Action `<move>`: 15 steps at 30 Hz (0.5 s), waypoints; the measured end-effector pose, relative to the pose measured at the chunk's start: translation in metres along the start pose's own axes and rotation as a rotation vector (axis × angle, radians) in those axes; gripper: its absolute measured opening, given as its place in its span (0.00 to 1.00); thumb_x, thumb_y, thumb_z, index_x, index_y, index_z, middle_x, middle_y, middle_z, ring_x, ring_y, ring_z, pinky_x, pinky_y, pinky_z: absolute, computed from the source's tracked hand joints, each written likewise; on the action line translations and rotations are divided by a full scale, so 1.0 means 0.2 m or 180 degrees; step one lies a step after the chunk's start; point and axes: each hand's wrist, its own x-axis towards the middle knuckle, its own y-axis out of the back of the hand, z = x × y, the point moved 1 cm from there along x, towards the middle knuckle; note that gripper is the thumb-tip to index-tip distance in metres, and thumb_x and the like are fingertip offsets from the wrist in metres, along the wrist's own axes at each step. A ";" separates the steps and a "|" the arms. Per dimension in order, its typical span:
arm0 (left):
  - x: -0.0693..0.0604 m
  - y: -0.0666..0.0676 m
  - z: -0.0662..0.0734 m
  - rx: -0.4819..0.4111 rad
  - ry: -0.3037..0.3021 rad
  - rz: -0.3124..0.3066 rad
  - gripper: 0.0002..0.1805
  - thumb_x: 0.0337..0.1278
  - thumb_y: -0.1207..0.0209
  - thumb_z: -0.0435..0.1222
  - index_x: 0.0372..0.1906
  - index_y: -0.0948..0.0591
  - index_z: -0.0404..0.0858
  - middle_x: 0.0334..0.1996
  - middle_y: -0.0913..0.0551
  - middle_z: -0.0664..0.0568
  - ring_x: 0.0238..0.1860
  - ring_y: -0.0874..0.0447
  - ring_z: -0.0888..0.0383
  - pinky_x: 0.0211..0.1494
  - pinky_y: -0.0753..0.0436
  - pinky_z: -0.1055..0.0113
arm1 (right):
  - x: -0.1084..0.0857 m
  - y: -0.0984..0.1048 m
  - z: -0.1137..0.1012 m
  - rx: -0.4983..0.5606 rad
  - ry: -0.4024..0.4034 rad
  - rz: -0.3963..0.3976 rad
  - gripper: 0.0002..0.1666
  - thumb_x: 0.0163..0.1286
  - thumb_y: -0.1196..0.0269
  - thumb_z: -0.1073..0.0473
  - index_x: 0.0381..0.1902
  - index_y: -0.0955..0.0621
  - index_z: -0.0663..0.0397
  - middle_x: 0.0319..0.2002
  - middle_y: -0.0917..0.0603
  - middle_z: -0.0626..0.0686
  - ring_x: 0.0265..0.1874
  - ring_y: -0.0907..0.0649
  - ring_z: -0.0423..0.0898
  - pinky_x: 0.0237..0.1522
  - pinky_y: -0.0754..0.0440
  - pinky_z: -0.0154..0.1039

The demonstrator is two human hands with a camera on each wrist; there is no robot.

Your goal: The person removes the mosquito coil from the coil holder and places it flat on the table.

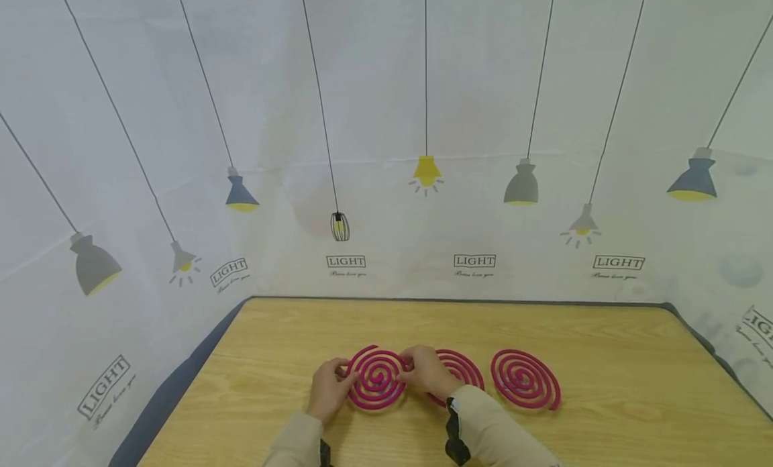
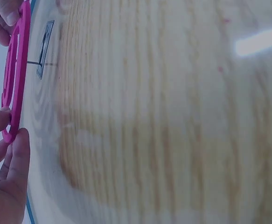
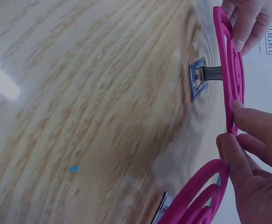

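Both hands hold a magenta mosquito coil (image 1: 378,378) by its outer rings, one on either side. My left hand (image 1: 331,386) pinches the left edge between thumb and fingers. On the opposite edge, my right hand (image 1: 427,370) does the same. In the right wrist view the coil (image 3: 229,70) is on the upright tab of a small metal stand (image 3: 197,84), which sits on the table. A second magenta coil (image 1: 470,368) lies partly hidden behind the right hand and wrist. A third coil (image 1: 524,380) is farther right.
The wooden table (image 1: 253,400) reaches back to a dark edge. White fabric printed with lamps (image 1: 426,168) surrounds it on the back and sides. A second metal stand (image 3: 161,207) shows beneath the neighbouring coil. A small blue speck (image 3: 73,168) marks the tabletop.
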 end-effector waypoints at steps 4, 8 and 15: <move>0.00 0.01 -0.02 -0.0102 0.0072 -0.0104 0.16 0.46 0.38 0.33 0.41 0.24 0.29 0.26 0.26 0.50 0.26 0.26 0.60 0.26 0.25 0.72 | 0.00 0.00 0.00 -0.0026 0.0002 -0.0014 0.17 0.51 0.34 0.67 0.40 0.21 0.69 0.31 0.20 0.55 0.30 0.23 0.45 0.31 0.22 0.36; 0.00 0.02 -0.02 -0.0181 0.0079 -0.0192 0.18 0.46 0.38 0.34 0.43 0.25 0.29 0.27 0.25 0.50 0.26 0.26 0.60 0.27 0.24 0.72 | 0.01 0.00 0.00 -0.0022 0.0064 -0.0024 0.17 0.51 0.34 0.68 0.40 0.21 0.69 0.32 0.20 0.57 0.31 0.22 0.47 0.32 0.21 0.37; -0.01 0.02 -0.03 -0.0395 0.0079 -0.0247 0.18 0.49 0.40 0.35 0.44 0.26 0.26 0.27 0.25 0.48 0.27 0.24 0.58 0.26 0.23 0.71 | 0.00 -0.02 -0.01 -0.0006 0.0078 -0.0038 0.17 0.51 0.35 0.70 0.41 0.22 0.70 0.35 0.20 0.59 0.33 0.21 0.50 0.34 0.20 0.38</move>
